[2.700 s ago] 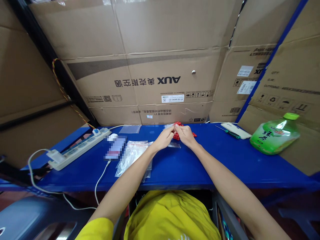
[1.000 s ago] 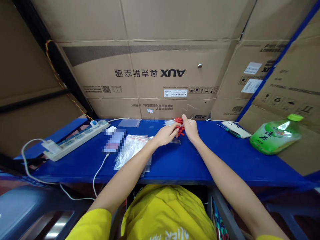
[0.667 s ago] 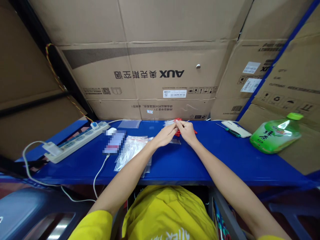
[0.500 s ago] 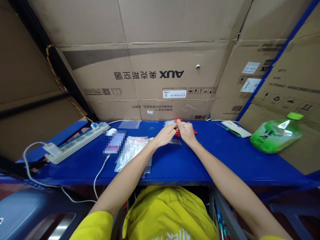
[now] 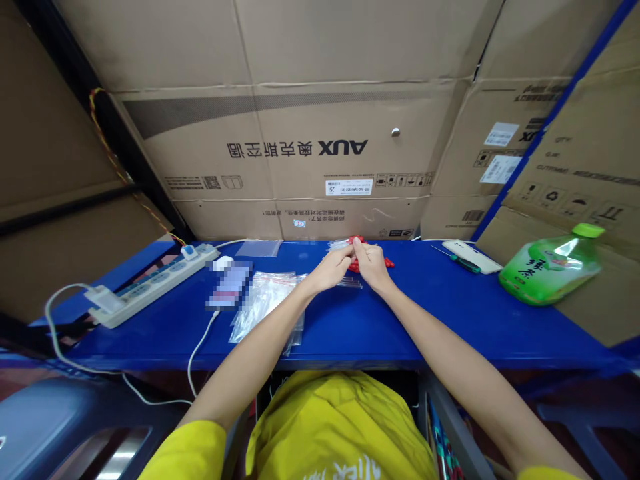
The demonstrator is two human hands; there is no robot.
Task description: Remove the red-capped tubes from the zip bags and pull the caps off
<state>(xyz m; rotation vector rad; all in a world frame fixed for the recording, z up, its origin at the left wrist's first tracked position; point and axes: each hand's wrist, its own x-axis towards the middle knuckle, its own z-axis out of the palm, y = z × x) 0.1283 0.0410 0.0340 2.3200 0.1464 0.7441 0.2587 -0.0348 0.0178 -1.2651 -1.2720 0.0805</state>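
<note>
Near the back of the blue table, my left hand (image 5: 332, 268) and my right hand (image 5: 370, 263) meet with their fingertips together. Both are closed, and the thing pinched between them is mostly hidden by the fingers. Small red-handled pieces (image 5: 355, 265) with thin shafts, looking like little screwdrivers, lie beneath and around the hands. More red ends (image 5: 355, 238) show just beyond my fingertips, and thin shafts (image 5: 352, 284) stick out below my left hand. Left of my left forearm lies a pile of clear zip bags (image 5: 267, 300).
A phone (image 5: 231, 287) on a charging cable and a white power strip (image 5: 155, 287) are to the left. A flat clear bag (image 5: 259, 249) lies at the back. Rightward are a green-handled screwdriver (image 5: 465, 263), a white case-like object (image 5: 473, 255) and a green bottle (image 5: 550, 267). Cardboard (image 5: 310, 113) walls the back.
Both hands stay together in nearly the same place, with only slight finger movement. The view has shifted a little.
</note>
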